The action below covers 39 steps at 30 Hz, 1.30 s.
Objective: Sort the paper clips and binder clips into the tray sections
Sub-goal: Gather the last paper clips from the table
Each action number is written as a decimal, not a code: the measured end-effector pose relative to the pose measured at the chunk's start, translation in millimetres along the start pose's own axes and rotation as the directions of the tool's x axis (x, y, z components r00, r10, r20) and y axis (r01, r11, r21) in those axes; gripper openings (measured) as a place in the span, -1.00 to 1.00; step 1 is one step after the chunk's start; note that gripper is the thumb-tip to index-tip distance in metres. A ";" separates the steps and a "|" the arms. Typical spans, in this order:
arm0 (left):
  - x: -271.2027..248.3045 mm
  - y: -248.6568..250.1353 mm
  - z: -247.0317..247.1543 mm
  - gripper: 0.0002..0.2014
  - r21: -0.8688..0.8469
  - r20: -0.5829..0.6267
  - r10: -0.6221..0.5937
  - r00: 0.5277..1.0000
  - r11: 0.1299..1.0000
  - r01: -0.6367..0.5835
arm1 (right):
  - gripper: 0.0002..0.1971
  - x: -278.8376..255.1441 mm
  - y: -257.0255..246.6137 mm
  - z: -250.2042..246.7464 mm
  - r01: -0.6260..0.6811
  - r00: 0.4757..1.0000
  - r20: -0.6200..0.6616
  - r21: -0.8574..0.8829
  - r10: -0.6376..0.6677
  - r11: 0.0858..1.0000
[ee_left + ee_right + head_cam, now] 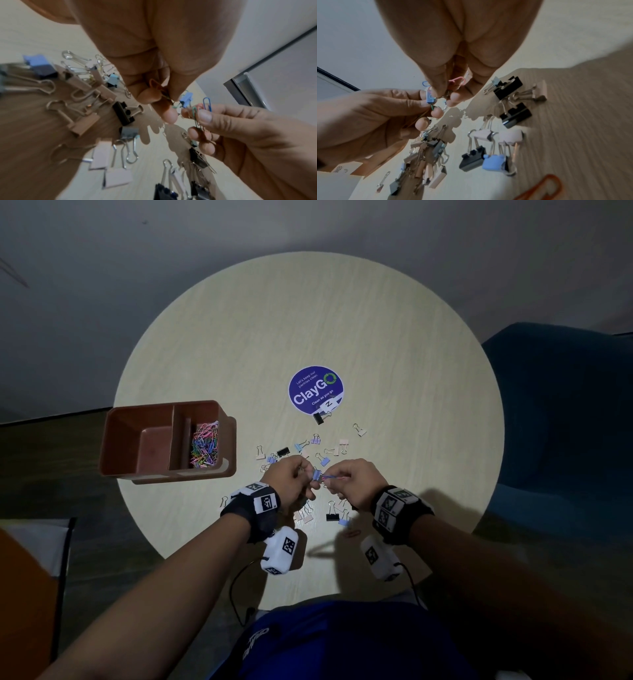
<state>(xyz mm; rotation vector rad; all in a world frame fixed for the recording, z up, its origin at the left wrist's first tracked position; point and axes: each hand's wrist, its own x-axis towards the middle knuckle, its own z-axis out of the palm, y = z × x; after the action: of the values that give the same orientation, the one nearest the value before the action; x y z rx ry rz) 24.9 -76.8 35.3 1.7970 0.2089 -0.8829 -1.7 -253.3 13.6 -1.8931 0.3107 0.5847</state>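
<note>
Both hands meet above the table's near middle. My left hand [308,478] [165,103] pinches a small blue binder clip [317,475] [429,98] [186,98], with an orange paper clip [155,84] tucked in its fingers. My right hand [335,479] [443,95] pinches a bunch of paper clips: a pink one [456,80], a blue one [207,104] and a green one [195,117]. The two bunches touch between the fingertips. The brown tray [161,405] stands to the left. Its narrow right section holds coloured paper clips [204,445], and its large left section is bare.
Several binder clips [322,461] [515,117] in black, blue and pale pink lie scattered around and under the hands. A loose orange paper clip [352,533] [546,186] lies near my right wrist. A round ClayGo sticker [315,390] marks the table's middle. A blue chair [565,422] stands at the right.
</note>
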 end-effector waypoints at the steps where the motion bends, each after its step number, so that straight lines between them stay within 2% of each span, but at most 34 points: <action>1: -0.8 1.0 -0.9 -0.90 -0.008 -0.006 -0.009 1.000 1.000 0.009 | -0.96 -0.1 -0.4 0.2 -0.005 1.000 0.001 -0.011 0.005 1.000; 4: -1.4 0.2 -3.0 -0.88 -0.014 -0.042 -0.027 0.999 1.000 0.027 | -0.95 -0.8 -1.0 1.3 -0.001 1.000 -0.012 -0.056 0.000 0.998; 7: 3.9 -1.6 -5.4 -0.86 0.092 -0.126 0.006 0.992 0.996 0.006 | -0.96 -3.9 -1.0 -0.4 0.018 1.000 -0.023 -0.120 -0.021 0.993; 11: 12.5 -4.1 -13.3 -0.82 0.289 -0.214 0.089 0.973 0.957 -0.024 | -0.88 -12.0 0.0 -7.9 0.088 0.995 0.077 -0.265 -0.070 0.960; 14: 13.0 -5.2 -18.3 -0.75 0.242 -0.257 0.093 0.962 0.970 -0.029 | -0.89 -16.8 7.2 -12.5 0.135 0.988 0.121 -0.355 -0.098 0.925; 18: 12.4 -9.7 -30.6 -0.76 0.358 -0.316 0.119 0.941 0.934 0.003 | -0.92 -25.1 21.5 -16.2 0.217 0.973 0.153 -0.371 -0.171 0.903; 21: 11.9 -13.9 -38.0 -0.82 0.403 -0.318 0.110 0.942 0.915 0.029 | -0.89 -32.1 32.0 -17.0 0.199 0.970 0.205 -0.368 -0.129 0.908; 24: 9.4 -16.5 -39.9 -0.86 0.415 -0.315 0.098 0.944 0.909 0.044 | -0.89 -37.4 38.7 -18.1 0.175 0.974 0.205 -0.384 -0.101 0.906; 27: 7.8 -20.3 -37.9 -0.82 0.409 -0.290 0.111 0.950 0.913 0.018 | -0.91 -42.8 40.2 -18.6 0.217 0.963 0.239 -0.423 -0.122 0.880; 29: 7.3 -21.1 -34.9 -0.81 0.394 -0.275 0.137 0.952 0.919 -0.018 | -0.92 -45.7 41.2 -16.4 0.286 0.945 0.283 -0.470 -0.165 0.835; 32: 5.1 -19.9 -34.2 -0.82 0.284 -0.300 0.158 0.941 0.956 -0.070 | -0.79 -47.4 46.7 -11.0 0.370 0.920 0.334 -0.575 -0.203 0.730; 36: 4.4 -25.3 -44.6 -0.83 0.182 -0.328 0.150 0.933 0.979 -0.093 | -0.78 -47.0 50.9 -4.8 0.390 0.911 0.379 -0.654 -0.165 0.649; 39: 2.5 -29.4 -53.6 -0.80 0.163 -0.320 0.135 0.938 0.983 -0.086 | -0.79 -48.5 52.2 -3.9 0.390 0.913 0.370 -0.667 -0.172 0.635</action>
<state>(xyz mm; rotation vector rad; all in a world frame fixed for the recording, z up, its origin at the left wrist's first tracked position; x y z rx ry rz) 36.0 -18.7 20.1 2.0690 0.2584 -0.5225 -66.4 -279.8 -0.8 -2.5199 -0.4965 0.8178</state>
